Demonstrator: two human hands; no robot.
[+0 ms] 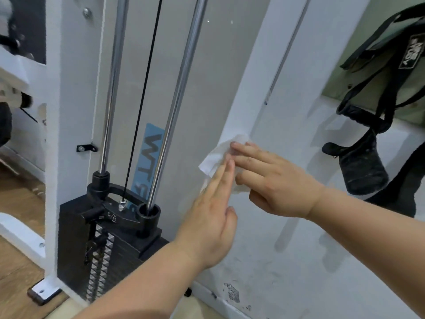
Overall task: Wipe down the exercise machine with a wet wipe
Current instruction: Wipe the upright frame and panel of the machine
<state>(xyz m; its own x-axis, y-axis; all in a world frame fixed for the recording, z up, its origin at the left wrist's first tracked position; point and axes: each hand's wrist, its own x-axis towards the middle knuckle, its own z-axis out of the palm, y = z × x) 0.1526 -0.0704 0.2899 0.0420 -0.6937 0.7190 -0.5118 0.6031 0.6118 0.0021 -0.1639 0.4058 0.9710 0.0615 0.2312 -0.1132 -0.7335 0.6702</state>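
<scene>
A white wet wipe (215,156) is pressed flat against the white upright post (248,93) of the exercise machine. My right hand (276,180) lies on the wipe with fingers extended, pinning it to the post. My left hand (211,217) rests flat beside it, fingertips touching the wipe's lower edge. Left of the post stand two chrome guide rods (174,107), a black cable (142,95) and the black weight stack (101,247).
Black straps and a padded cuff (361,166) hang on the wall at the right. The white panel (287,249) below my hands is scuffed, with chipped paint near the floor. The machine's white foot (43,290) is bolted to a wooden floor at the lower left.
</scene>
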